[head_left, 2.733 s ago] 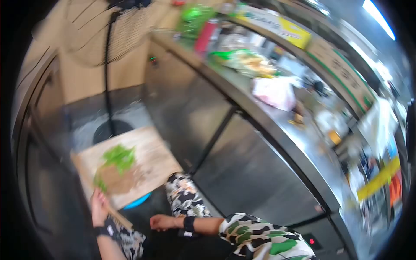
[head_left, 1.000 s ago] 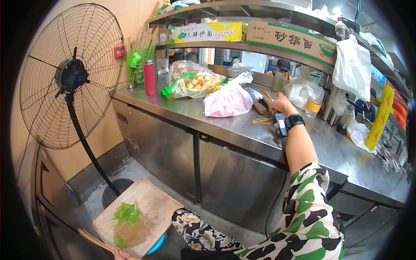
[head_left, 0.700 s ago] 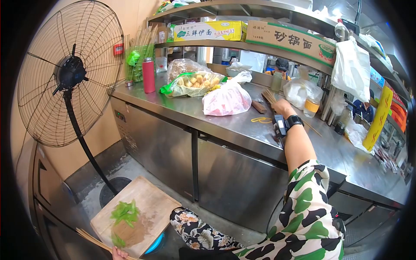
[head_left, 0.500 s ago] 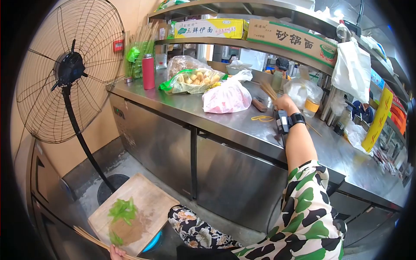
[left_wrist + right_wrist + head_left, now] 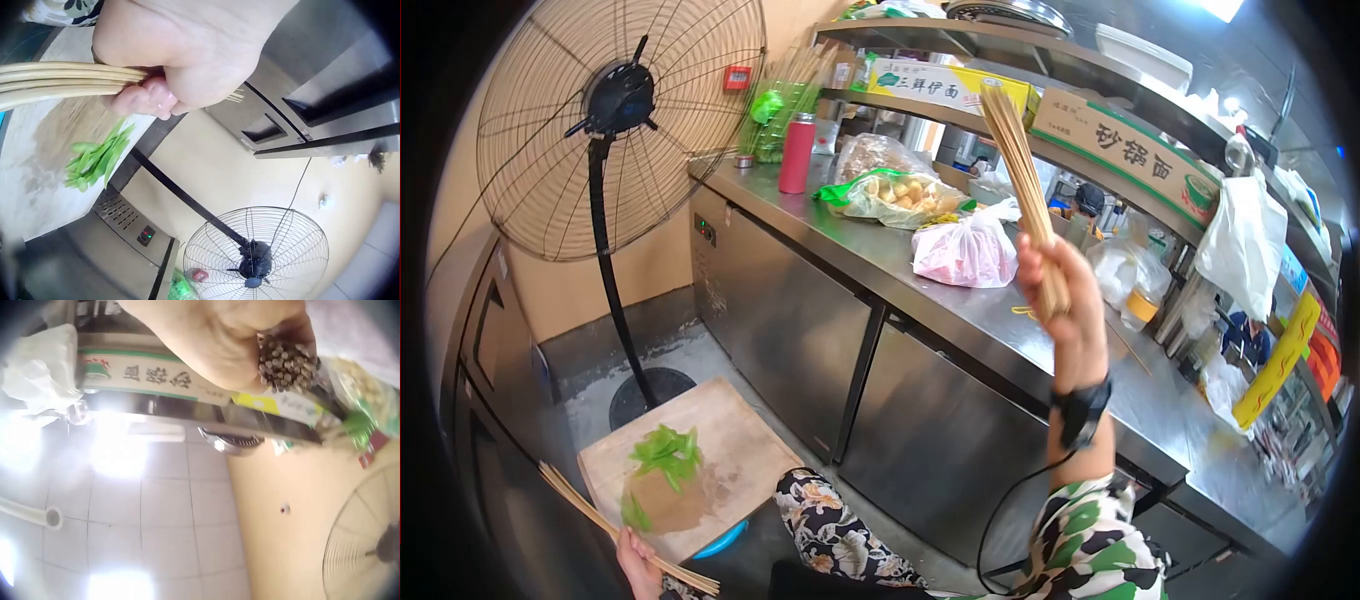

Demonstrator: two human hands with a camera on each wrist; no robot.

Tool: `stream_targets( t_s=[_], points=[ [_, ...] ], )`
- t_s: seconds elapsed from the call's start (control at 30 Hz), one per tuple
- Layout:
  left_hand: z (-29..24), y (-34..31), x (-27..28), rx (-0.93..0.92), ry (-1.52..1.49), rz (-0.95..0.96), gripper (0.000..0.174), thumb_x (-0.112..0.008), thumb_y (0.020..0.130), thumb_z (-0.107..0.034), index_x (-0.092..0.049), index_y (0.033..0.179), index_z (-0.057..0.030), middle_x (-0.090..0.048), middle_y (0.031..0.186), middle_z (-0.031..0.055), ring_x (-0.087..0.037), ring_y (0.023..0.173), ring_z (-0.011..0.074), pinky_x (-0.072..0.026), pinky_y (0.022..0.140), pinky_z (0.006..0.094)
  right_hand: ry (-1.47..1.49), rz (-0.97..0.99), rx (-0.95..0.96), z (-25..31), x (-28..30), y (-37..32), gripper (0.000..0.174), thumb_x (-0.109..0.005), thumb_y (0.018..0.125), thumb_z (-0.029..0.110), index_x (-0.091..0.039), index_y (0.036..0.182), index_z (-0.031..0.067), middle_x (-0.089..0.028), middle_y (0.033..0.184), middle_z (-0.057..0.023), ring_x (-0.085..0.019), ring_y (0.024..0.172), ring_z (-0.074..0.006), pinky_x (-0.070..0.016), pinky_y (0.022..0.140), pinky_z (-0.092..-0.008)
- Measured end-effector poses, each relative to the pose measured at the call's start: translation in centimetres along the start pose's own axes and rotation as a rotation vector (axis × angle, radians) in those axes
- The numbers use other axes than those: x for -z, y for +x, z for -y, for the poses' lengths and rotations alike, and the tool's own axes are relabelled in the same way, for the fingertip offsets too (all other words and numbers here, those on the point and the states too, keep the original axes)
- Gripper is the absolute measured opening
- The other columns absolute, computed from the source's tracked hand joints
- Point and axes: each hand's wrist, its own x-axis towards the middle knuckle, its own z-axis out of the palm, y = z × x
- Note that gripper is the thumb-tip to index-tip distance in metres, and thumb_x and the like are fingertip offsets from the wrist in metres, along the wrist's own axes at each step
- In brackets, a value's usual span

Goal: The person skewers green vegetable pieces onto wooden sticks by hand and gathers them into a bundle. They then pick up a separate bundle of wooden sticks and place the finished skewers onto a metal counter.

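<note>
My right hand [image 5: 1068, 285] grips a thick bundle of bamboo skewers [image 5: 1022, 170], raised above the steel counter with the sticks pointing up. The right wrist view shows the bundle's dark round ends [image 5: 287, 365] poking out of the curled right hand [image 5: 231, 337]. Low on the left, my left hand [image 5: 638, 562] holds a few more bamboo skewers [image 5: 578, 492] by the near edge of a wooden cutting board [image 5: 745, 435]. In the left wrist view, fingers curl round these skewers [image 5: 56, 81]. Cut green vegetable pieces [image 5: 668, 452] lie on the board, beside a damp brown patch.
On the counter [image 5: 800, 225] stand a red bottle [image 5: 797, 155], a bag of pale round food [image 5: 895, 195], a pinkish plastic bag [image 5: 965, 250] and a yellow-banded cup [image 5: 1140, 308]. A large floor fan [image 5: 620, 95] stands at left. Boxes [image 5: 1125, 150] fill the shelf above.
My right hand has lifted the skewer bundle off the counter, up and closer to me. The left hand still holds its skewers by the board. The head view has turned slightly left.
</note>
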Motion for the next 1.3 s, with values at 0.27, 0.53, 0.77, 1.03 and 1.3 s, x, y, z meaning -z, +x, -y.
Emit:
stream_targets(
  t_s=[0.27, 0.53, 0.77, 1.03, 1.3],
  points=[
    [-0.3, -1.1, -1.8, 0.004, 0.058, -0.035, 0.023, -0.050, 0.090, -0.024, -0.042, 0.070, -0.0151, -0.028, 0.052, -0.0073, -0.026, 0.042, 0.0043, -0.0217, 0.039, 0.0196, -0.029, 0.354, -0.209, -17.1, -9.0, -8.8, 0.021, -0.053, 0.088, 0.015, -0.041, 0.103, 0.0060, -0.052, 0.083, -0.0042, -0.052, 0.062, -0.0085, -0.0440, 0.052, -0.0195],
    [-0.3, -1.2, -1.5, 0.011, -0.015, -0.003, 0.014, -0.047, 0.091, -0.020, -0.046, 0.081, -0.0096, -0.030, 0.053, -0.0069, -0.025, 0.042, 0.0047, -0.0257, 0.040, 0.0210, -0.339, 0.230, -1.155, -47.7, -3.7, -22.1, 0.014, -0.058, 0.082, 0.010, -0.047, 0.084, 0.0020, -0.053, 0.068, -0.0063, -0.053, 0.051, -0.0160, -0.0474, 0.045, -0.0281],
    [-0.7, -1.6, -2.3, -0.001, -0.004, -0.049, 0.010, -0.049, 0.088, -0.016, -0.046, 0.083, -0.0085, -0.033, 0.055, -0.0053, -0.027, 0.041, 0.0046, -0.0257, 0.037, 0.0209, -0.336, 0.235, -1.162, -47.6, -3.6, -24.1, 0.012, -0.058, 0.081, 0.005, -0.048, 0.088, 0.0044, -0.052, 0.066, -0.0041, -0.053, 0.051, -0.0142, -0.0474, 0.047, -0.0264],
    [-0.8, -1.7, -2.9, 0.044, 0.006, 0.001, 0.022, -0.045, 0.092, -0.028, -0.045, 0.082, -0.0089, -0.031, 0.055, -0.0060, -0.026, 0.041, 0.0049, -0.0265, 0.038, 0.0206, -0.174, 0.201, -0.465, -41.7, -10.8, -20.7, 0.014, -0.053, 0.086, 0.005, -0.045, 0.097, 0.0058, -0.051, 0.071, -0.0013, -0.049, 0.056, -0.0097, -0.0422, 0.050, -0.0226],
    [-0.7, -1.3, -2.1, -0.001, -0.042, -0.047, 0.027, -0.042, 0.093, -0.035, -0.046, 0.081, -0.0115, -0.031, 0.053, -0.0072, -0.026, 0.040, 0.0046, -0.0277, 0.038, 0.0210, -0.341, 0.190, -1.199, -50.3, -2.9, -26.5, 0.013, -0.061, 0.078, 0.006, -0.049, 0.084, 0.0038, -0.053, 0.066, -0.0028, -0.051, 0.050, -0.0116, -0.0405, 0.041, -0.0242]
  ],
)
